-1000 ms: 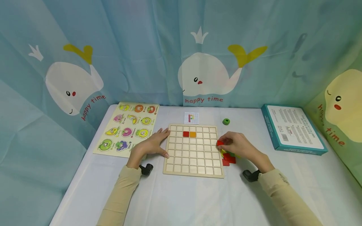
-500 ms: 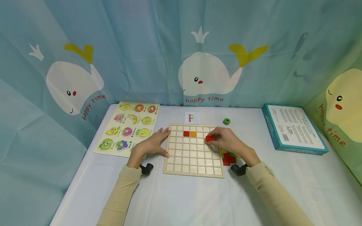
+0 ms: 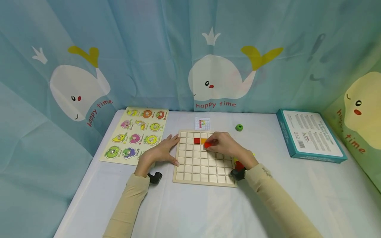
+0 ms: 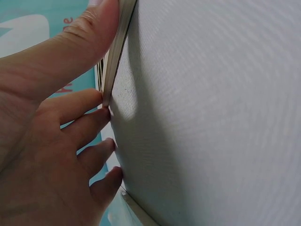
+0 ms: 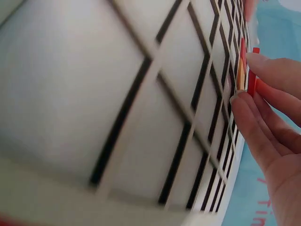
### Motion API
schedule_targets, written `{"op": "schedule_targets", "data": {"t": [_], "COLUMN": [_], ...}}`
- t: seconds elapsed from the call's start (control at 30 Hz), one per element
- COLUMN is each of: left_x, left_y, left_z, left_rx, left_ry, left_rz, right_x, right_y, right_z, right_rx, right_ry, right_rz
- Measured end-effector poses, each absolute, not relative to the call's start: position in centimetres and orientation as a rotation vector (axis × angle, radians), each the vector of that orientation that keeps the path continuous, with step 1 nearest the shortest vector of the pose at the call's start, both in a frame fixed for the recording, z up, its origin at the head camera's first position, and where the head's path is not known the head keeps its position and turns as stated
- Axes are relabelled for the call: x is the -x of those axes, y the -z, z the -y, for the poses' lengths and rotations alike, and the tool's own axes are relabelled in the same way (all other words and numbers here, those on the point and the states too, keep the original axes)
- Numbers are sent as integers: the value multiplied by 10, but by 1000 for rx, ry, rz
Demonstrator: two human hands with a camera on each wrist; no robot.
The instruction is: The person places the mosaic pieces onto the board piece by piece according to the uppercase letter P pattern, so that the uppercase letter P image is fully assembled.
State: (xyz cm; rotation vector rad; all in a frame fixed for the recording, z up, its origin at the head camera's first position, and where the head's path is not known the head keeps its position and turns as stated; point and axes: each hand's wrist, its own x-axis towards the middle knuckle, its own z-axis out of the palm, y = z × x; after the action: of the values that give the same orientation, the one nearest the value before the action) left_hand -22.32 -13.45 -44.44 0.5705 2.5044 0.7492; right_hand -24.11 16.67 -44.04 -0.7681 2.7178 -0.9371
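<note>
A wooden grid board (image 3: 196, 162) lies on the table, with a red tile (image 3: 197, 140) and an orange tile (image 3: 203, 140) side by side in its second row. My right hand (image 3: 224, 144) pinches another red tile (image 3: 207, 145) just over the board, close to the orange one. In the right wrist view that red tile (image 5: 254, 70) stands on edge between thumb and fingers. My left hand (image 3: 159, 153) rests at the board's left edge, fingers spread, the thumb touching the frame. The left wrist view shows its fingertips (image 4: 113, 176) at the table surface beside the board's side.
Loose red and yellow tiles (image 3: 239, 165) lie right of the board, partly hidden by my right wrist. Behind it are a small pattern card (image 3: 202, 124) and a green bead (image 3: 239, 127). A fruit puzzle board (image 3: 134, 135) lies left, a teal box (image 3: 311, 135) right.
My right hand has carried the red tile leftward from the loose pile, across the board's right edge, to beside the orange tile. My left hand has stayed in place.
</note>
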Motion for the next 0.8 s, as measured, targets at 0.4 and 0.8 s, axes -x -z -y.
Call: {"op": "schedule_targets", "data": {"t": [0.4, 0.8], "left_x": [221, 226], "left_y": [454, 450], "left_z": [134, 134], "left_rx": [-559, -559], "left_ry": [-736, -735], "left_rz": [-2499, -2505], "right_x": [240, 246], "right_y": [443, 442], "right_z": [-138, -125], "right_rx": [817, 941], "right_ry": [891, 781], "right_rz": [-2676, -2717]}}
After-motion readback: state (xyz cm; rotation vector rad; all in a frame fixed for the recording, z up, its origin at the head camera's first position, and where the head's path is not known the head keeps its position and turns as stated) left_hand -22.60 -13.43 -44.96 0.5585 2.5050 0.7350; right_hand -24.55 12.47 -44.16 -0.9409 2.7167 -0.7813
